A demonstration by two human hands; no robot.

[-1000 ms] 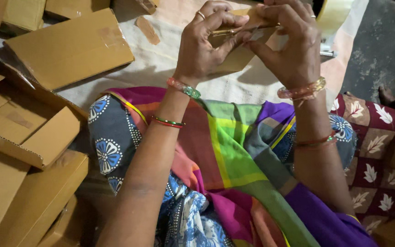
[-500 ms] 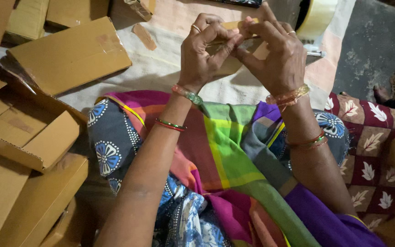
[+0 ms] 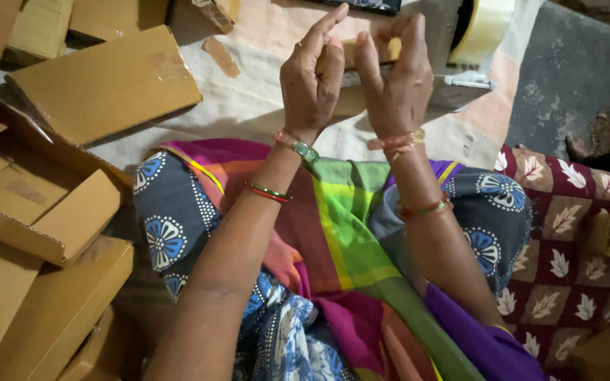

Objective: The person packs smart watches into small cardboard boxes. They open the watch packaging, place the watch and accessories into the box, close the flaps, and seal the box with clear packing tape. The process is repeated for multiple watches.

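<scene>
I see my left hand [image 3: 312, 85] and right hand [image 3: 395, 81] raised side by side above the lap, both closed around a small cardboard piece [image 3: 365, 53] that sits between them; the left forefinger sticks up straight while the other fingers curl onto it. The piece is mostly hidden behind the fingers, so I cannot tell its full shape. Bangles [image 3: 294, 144] ring both wrists. Just beyond the hands, on the pale cloth [image 3: 248, 106] covering the floor, a tape roll [image 3: 485, 28] stands near the cloth's far right edge. A flat cardboard box [image 3: 104, 81] lies to the left, with more boxes [image 3: 37, 212] stacked along the left edge.
</scene>
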